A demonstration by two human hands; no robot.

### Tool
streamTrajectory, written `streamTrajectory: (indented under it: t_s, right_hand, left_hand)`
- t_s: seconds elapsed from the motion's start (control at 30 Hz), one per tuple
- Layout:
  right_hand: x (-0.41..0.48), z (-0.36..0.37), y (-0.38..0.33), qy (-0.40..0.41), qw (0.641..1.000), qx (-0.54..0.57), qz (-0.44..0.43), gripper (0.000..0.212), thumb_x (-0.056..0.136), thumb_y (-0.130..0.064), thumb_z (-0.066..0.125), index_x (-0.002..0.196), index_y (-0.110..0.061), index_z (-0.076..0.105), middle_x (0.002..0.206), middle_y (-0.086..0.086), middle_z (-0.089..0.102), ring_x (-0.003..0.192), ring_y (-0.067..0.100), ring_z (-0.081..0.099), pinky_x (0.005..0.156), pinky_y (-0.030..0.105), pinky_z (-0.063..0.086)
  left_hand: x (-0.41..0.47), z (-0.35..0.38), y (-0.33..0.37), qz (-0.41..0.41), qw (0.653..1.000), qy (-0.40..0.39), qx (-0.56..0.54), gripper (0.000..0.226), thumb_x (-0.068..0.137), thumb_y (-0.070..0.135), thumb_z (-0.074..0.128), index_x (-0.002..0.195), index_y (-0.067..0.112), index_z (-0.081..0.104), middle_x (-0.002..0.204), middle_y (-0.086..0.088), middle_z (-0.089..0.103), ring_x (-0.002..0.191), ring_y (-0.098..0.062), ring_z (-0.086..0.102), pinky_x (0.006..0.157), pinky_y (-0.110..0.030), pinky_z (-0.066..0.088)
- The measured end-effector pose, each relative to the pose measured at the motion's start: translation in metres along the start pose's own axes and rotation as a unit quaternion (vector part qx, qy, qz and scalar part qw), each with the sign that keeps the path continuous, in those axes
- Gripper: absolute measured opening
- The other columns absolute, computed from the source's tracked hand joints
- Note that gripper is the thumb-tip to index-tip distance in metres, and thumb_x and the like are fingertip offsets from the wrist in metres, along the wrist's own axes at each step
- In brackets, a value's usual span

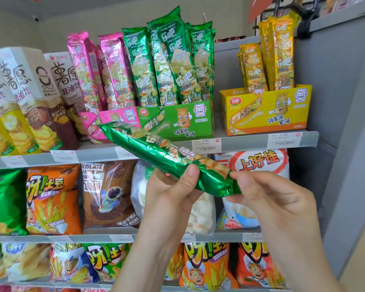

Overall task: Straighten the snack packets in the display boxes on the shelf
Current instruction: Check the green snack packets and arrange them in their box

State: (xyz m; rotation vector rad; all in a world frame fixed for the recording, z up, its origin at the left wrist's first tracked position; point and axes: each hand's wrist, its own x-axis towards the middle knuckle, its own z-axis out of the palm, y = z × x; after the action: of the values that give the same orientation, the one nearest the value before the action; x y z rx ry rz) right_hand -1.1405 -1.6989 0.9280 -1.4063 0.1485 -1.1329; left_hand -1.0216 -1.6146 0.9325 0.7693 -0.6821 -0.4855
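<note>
A long green snack packet (pixel 156 151) lies slanted in front of the shelf, its far end up left and its near end down right. My left hand (pixel 173 192) grips it from below with the thumb over its lower part. My right hand (pixel 268 194) pinches the packet's near end seam. Behind it on the upper shelf stand three display boxes: a pink box (pixel 112 119) with pink packets, a green box (pixel 177 119) with several upright green packets (pixel 167 64), and a yellow box (pixel 268 110) with a few yellow packets (pixel 266 62).
Tall chip cartons (pixel 30 98) stand left of the pink box. The shelf rail (pixel 240 142) carries price tags. Lower shelves hold bagged snacks (pixel 53 199). A grey side panel (pixel 335 102) closes the shelf on the right.
</note>
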Motion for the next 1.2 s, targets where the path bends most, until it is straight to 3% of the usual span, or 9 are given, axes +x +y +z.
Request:
streamTrajectory:
  t_s: [0.13, 0.23, 0.37, 0.5, 0.6, 0.73, 0.9, 1.03, 1.2]
  right_hand:
    - [0.006, -0.006, 0.011, -0.027, 0.994, 0.063, 0.079, 0.032, 0.057, -0.035, 0.079, 0.087, -0.025, 0.075, 0.091, 0.001, 0.075, 0.085, 0.018, 0.073, 0.066, 0.021, 0.056]
    - [0.004, -0.003, 0.016, -0.03, 0.996, 0.054, 0.061, 0.034, 0.056, -0.028, 0.079, 0.089, -0.025, 0.076, 0.085, 0.0, 0.075, 0.08, 0.012, 0.072, 0.064, 0.016, 0.054]
    - [-0.001, 0.003, 0.017, -0.033, 0.999, 0.007, 0.006, 0.027, 0.06, -0.015, 0.077, 0.086, -0.023, 0.076, 0.075, 0.001, 0.073, 0.069, 0.007, 0.07, 0.062, 0.014, 0.055]
    - [0.002, 0.002, 0.015, -0.05, 0.999, -0.004, -0.002, 0.023, 0.057, -0.026, 0.077, 0.079, -0.027, 0.077, 0.069, -0.003, 0.074, 0.064, 0.006, 0.07, 0.058, 0.013, 0.054]
    - [0.007, -0.002, 0.019, -0.097, 0.995, 0.012, 0.031, 0.016, 0.061, -0.029, 0.075, 0.077, -0.027, 0.078, 0.072, -0.003, 0.074, 0.068, 0.005, 0.069, 0.061, 0.013, 0.053]
    - [0.011, -0.003, 0.03, -0.14, 0.986, 0.018, 0.089, 0.023, 0.065, -0.036, 0.072, 0.084, -0.024, 0.077, 0.079, 0.002, 0.074, 0.077, 0.011, 0.069, 0.069, 0.019, 0.055]
    - [0.017, -0.004, 0.031, -0.21, 0.976, -0.06, 0.017, 0.009, 0.08, -0.021, 0.075, 0.082, -0.029, 0.071, 0.076, -0.004, 0.068, 0.07, 0.008, 0.066, 0.066, 0.014, 0.051]
    - [0.029, -0.005, 0.025, -0.246, 0.969, -0.018, 0.017, 0.026, 0.076, -0.015, 0.068, 0.096, -0.031, 0.067, 0.088, -0.008, 0.065, 0.094, 0.009, 0.065, 0.077, 0.012, 0.049]
    - [0.054, 0.024, 0.006, -0.246, 0.967, 0.055, -0.025, 0.056, 0.08, -0.026, 0.074, 0.13, -0.036, 0.052, 0.111, -0.006, 0.071, 0.104, 0.014, 0.068, 0.08, 0.02, 0.053]
  left_hand:
    - [-0.002, -0.003, 0.004, -0.038, 0.997, -0.037, -0.054, 0.046, 0.072, 0.009, 0.071, 0.112, -0.003, 0.054, 0.096, -0.019, 0.066, 0.094, -0.031, 0.066, 0.081, -0.038, 0.056]
    - [-0.002, -0.002, 0.004, -0.074, 0.995, -0.03, -0.06, 0.056, 0.071, 0.019, 0.081, 0.118, 0.006, 0.053, 0.104, -0.017, 0.062, 0.098, -0.027, 0.063, 0.082, -0.036, 0.055]
    - [-0.001, -0.004, 0.002, -0.063, 0.997, 0.018, 0.035, 0.04, 0.078, 0.03, 0.068, 0.11, 0.007, 0.061, 0.091, -0.01, 0.068, 0.085, -0.022, 0.067, 0.071, -0.031, 0.056]
    - [-0.004, -0.008, 0.005, -0.013, 0.997, 0.04, 0.071, 0.04, 0.074, 0.027, 0.072, 0.105, 0.004, 0.062, 0.087, -0.009, 0.07, 0.077, -0.02, 0.069, 0.064, -0.029, 0.056]
    - [-0.006, -0.013, 0.006, 0.014, 0.994, 0.039, 0.098, 0.031, 0.077, 0.022, 0.07, 0.102, 0.007, 0.062, 0.085, -0.007, 0.072, 0.074, -0.018, 0.069, 0.062, -0.026, 0.055]
    - [-0.01, -0.018, 0.008, 0.052, 0.986, 0.05, 0.152, 0.021, 0.08, 0.02, 0.068, 0.098, 0.012, 0.062, 0.08, -0.005, 0.072, 0.07, -0.016, 0.069, 0.06, -0.023, 0.053]
    - [-0.014, -0.026, 0.013, 0.088, 0.967, 0.073, 0.228, 0.017, 0.079, 0.025, 0.071, 0.096, 0.023, 0.068, 0.088, -0.004, 0.073, 0.084, -0.022, 0.069, 0.078, -0.045, 0.056]
    - [-0.018, -0.029, 0.023, 0.119, 0.952, 0.015, 0.281, 0.027, 0.078, 0.029, 0.074, 0.104, 0.03, 0.068, 0.096, 0.001, 0.074, 0.09, -0.012, 0.069, 0.073, -0.022, 0.054]
    - [-0.024, -0.029, 0.019, 0.077, 0.923, -0.12, 0.357, 0.055, 0.091, 0.023, 0.063, 0.142, 0.029, 0.046, 0.136, 0.007, 0.059, 0.127, -0.013, 0.053, 0.103, -0.032, 0.045]
